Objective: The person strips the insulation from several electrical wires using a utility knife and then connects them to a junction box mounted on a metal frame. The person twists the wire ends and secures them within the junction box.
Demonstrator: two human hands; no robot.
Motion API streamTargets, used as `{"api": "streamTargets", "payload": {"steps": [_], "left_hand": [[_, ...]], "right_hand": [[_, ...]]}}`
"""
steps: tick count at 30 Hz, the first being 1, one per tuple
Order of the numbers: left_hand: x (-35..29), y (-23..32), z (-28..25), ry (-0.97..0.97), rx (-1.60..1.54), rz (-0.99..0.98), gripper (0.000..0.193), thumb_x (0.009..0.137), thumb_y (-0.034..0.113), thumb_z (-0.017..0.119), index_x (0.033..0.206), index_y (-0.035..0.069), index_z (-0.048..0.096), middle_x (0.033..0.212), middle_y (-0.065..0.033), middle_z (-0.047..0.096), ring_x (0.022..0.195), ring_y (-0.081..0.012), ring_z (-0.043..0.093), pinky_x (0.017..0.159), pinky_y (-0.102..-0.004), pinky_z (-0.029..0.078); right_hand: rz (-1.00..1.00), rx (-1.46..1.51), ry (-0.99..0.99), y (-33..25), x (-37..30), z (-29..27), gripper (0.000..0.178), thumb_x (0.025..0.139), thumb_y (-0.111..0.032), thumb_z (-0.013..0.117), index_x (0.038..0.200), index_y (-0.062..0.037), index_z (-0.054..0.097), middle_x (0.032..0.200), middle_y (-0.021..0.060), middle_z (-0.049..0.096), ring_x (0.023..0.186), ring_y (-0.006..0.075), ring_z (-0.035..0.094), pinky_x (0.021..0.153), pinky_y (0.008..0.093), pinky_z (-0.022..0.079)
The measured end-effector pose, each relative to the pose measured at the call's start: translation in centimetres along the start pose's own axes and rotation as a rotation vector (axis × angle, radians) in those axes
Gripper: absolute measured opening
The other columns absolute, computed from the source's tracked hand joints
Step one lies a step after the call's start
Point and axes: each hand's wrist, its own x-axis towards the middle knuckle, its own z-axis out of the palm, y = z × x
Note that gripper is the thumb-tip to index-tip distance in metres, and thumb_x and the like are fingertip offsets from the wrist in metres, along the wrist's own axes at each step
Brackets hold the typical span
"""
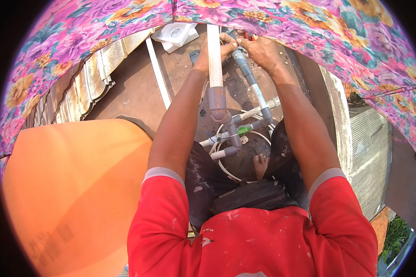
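Note:
Both my arms reach forward to the upper end of a grey and white PVC pipe [249, 74]. My left hand [225, 49] is closed, its fingers pinched together beside the pipe's top; what they hold is too small to make out. My right hand [262, 51] is closed at the same end, around a small red-handled tool [251, 37] whose working end is hidden. Between my forearms rises a thicker white pipe [214, 55], set in a grey elbow [220, 114]. Below it, grey fittings join several white pipes and a green-handled valve [244, 130].
A floral cloth canopy [291, 18] hangs low over the far side. A large orange tank [78, 184] stands at left, near rusty corrugated sheets [90, 83]. White foam [175, 36] lies far off. Thin white hose [226, 173] curls by my foot [260, 165]. Corrugated roofing [370, 152] is at right.

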Motion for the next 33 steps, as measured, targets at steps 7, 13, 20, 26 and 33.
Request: {"api": "streamTargets", "payload": {"steps": [7, 13, 20, 26, 33], "left_hand": [[0.5, -0.3, 0.4, 0.015, -0.028, 0.018, 0.012, 0.100, 0.015, 0.077, 0.097, 0.006, 0.071, 0.079, 0.0034, 0.062, 0.065, -0.0041, 0.049, 0.058, -0.0230, 0.039], [1.5, -1.3, 0.6, 0.111, -0.002, 0.068, 0.013, 0.098, 0.015, 0.079, 0.093, 0.003, 0.078, 0.072, 0.0028, 0.065, 0.057, -0.0038, 0.051, 0.050, -0.0241, 0.038], [1.7, 1.4, 1.9, 0.059, 0.038, 0.117, 0.021, 0.094, 0.017, 0.079, 0.100, -0.003, 0.076, 0.080, -0.0062, 0.072, 0.070, -0.0116, 0.063, 0.063, -0.0295, 0.052], [-0.3, -1.1, 1.0, 0.095, -0.120, 0.034, 0.021, 0.099, 0.017, 0.080, 0.103, -0.001, 0.069, 0.084, -0.0029, 0.069, 0.062, -0.0050, 0.056, 0.055, -0.0200, 0.044], [0.0, -0.7, 1.7, 0.018, -0.475, -0.006, 0.018, 0.102, 0.014, 0.076, 0.111, 0.005, 0.063, 0.087, -0.0080, 0.073, 0.062, -0.0065, 0.059, 0.048, -0.0198, 0.041]], "right_hand": [[-0.110, -0.144, 0.148, 1.8, 1.7, 1.5, 0.058, 0.099, -0.055, 0.068, 0.097, 0.0016, 0.077, 0.088, 0.0222, 0.076, 0.086, 0.0358, 0.075, 0.080, 0.0476, 0.055], [-0.268, -0.459, 0.316, 5.7, 4.9, 4.0, 0.051, 0.101, -0.050, 0.067, 0.118, -0.0021, 0.075, 0.101, 0.0212, 0.077, 0.097, 0.0360, 0.074, 0.088, 0.0477, 0.055], [0.075, 0.265, 0.225, 20.8, 7.0, -4.1, 0.044, 0.098, -0.050, 0.076, 0.110, -0.0078, 0.080, 0.100, 0.0091, 0.075, 0.090, 0.0223, 0.066, 0.085, 0.0403, 0.052], [0.370, 0.510, -0.213, 3.0, 1.7, -0.4, 0.034, 0.095, -0.038, 0.079, 0.101, -0.0046, 0.077, 0.081, 0.0045, 0.070, 0.060, 0.0129, 0.057, 0.051, 0.0298, 0.041], [0.421, 0.501, -0.083, 2.4, 1.7, 0.4, 0.024, 0.088, -0.019, 0.082, 0.103, -0.0006, 0.078, 0.070, 0.0048, 0.068, 0.053, 0.0149, 0.061, 0.045, 0.0336, 0.042]]}}
